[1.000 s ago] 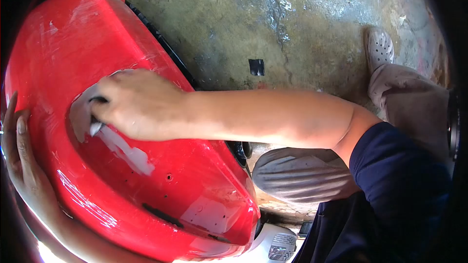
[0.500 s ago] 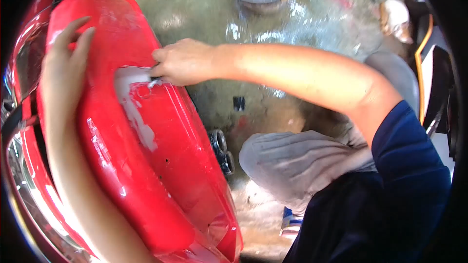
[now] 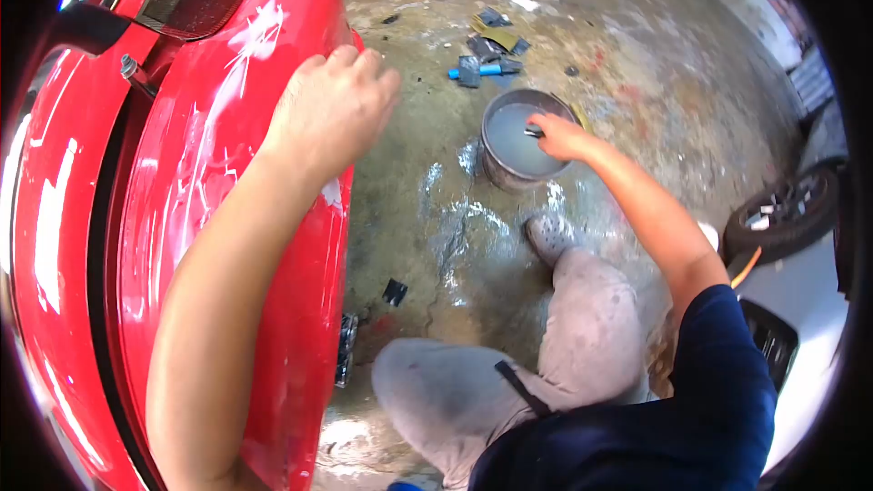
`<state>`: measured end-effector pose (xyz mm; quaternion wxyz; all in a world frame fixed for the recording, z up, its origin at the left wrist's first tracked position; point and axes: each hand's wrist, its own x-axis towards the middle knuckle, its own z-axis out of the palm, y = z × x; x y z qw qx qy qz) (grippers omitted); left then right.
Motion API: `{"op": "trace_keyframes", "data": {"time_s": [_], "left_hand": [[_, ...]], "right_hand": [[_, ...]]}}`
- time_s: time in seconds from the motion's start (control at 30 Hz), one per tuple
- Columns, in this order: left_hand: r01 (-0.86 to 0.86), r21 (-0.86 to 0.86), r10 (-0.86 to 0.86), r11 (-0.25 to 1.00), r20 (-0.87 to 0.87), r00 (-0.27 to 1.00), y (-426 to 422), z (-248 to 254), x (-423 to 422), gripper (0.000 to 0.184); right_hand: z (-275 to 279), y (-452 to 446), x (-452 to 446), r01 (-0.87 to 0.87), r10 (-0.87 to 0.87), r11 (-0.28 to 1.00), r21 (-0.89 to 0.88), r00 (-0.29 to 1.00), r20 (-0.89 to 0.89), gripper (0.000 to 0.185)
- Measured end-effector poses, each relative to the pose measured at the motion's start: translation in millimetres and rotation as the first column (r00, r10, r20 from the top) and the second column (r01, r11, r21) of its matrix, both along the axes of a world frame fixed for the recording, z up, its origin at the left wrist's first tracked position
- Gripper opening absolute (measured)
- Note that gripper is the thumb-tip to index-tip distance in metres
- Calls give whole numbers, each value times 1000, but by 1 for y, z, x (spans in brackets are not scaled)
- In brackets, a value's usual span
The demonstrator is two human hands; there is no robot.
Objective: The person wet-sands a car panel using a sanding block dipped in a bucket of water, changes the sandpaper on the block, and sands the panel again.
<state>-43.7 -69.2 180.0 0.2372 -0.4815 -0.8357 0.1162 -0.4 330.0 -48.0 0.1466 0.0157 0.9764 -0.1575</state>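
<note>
My left hand (image 3: 338, 109) is over the edge of a red car bumper (image 3: 209, 164), its back towards me. Its fingers are curled down and their tips are hidden, so I cannot tell whether anything is in them. Whitish streaks and wet shine mark the bumper. To the right, my right hand (image 3: 559, 138) reaches over a dark bucket (image 3: 488, 147) of cloudy water (image 3: 516, 120). Between its closed fingers is a small dark piece of sandpaper (image 3: 534, 132), just above or at the water.
Behind the bucket lie several dark and olive scraps (image 3: 496, 36) with a blue stick-like tool (image 3: 457, 74). A black square (image 3: 395, 292) lies on the wet concrete floor (image 3: 418, 236). A wheel (image 3: 784, 214) stands at the right, near a pale car panel (image 3: 809, 300).
My right hand has left the bumper's whitish patch and moved to the bucket. My left hand now lies nearer the bumper's right edge, its fingers curled. The view has turned towards the bucket.
</note>
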Motion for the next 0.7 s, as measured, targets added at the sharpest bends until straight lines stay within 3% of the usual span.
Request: {"op": "trace_keyframes", "data": {"time_s": [0.03, 0.1, 0.13, 0.17, 0.23, 0.27, 0.33, 0.37, 0.43, 0.5, 0.53, 0.57, 0.6, 0.63, 0.7], "left_hand": [[25, -25, -25, 999, -15, 1000, 0, -2, 1, 20], [68, -85, -73, 994, -51, 996, -1, -2, 2, 20], [62, -118, -67, 991, -38, 997, 1, -5, 7, 20], [58, -105, -60, 993, -17, 998, 5, -9, 16, 21], [-167, -110, 192, 980, 292, 937, 27, -23, 49, 28], [-268, 37, 216, 963, 488, 845, 41, -41, 62, 36], [-363, 280, 133, 889, 601, 788, 65, -87, 78, 52], [-396, 435, 78, 808, 588, 805, 75, -113, 79, 57], [-572, 617, 160, 540, 592, 790, 92, -156, 78, 62], [-646, 744, 338, 173, 571, 748, 104, -196, 79, 68], [-623, 782, 423, -28, 574, 701, 107, -214, 78, 71], [-554, 815, 421, -170, 569, 706, 110, -219, 70, 74], [-480, 823, 418, -306, 568, 709, 112, -222, 64, 77], [-400, 811, 413, -427, 569, 711, 112, -223, 61, 79], [-358, 843, 475, -402, 526, 706, 105, -194, 44, 82]], "right_hand": [[-16, 14, -5, 27, -27, 998, -50, 1000, 16, 51], [-66, 41, -18, -23, -10, 977, -214, 988, -151, 35], [-58, 40, -28, 178, -140, 914, -365, 982, 129, 28], [-55, 37, -35, 396, -204, 810, -431, 881, 426, 24], [-83, 45, -49, 529, -206, 675, -515, 804, 557, 28], [-103, 52, -54, 600, -222, 603, -526, 760, 611, 28], [-137, 62, -57, 693, -278, 509, -511, 694, 664, 26], [-148, 67, -60, 715, -324, 490, -498, 680, 658, 25], [-149, 81, -69, 840, -160, 224, -493, 531, 832, 26], [-99, 70, -75, 861, 20, -61, -505, 507, 862, 32], [-61, 52, -82, 854, -51, -20, -520, 519, 853, 37], [-42, 40, -94, 824, 111, -28, -566, 566, 817, 40], [0, 6, -105, 786, 204, 64, -614, 592, 779, 43], [34, -26, -119, 773, 421, 107, -625, 534, 733, 44], [126, -105, -133, 371, 657, 351, -860, 556, 509, 41]]}}
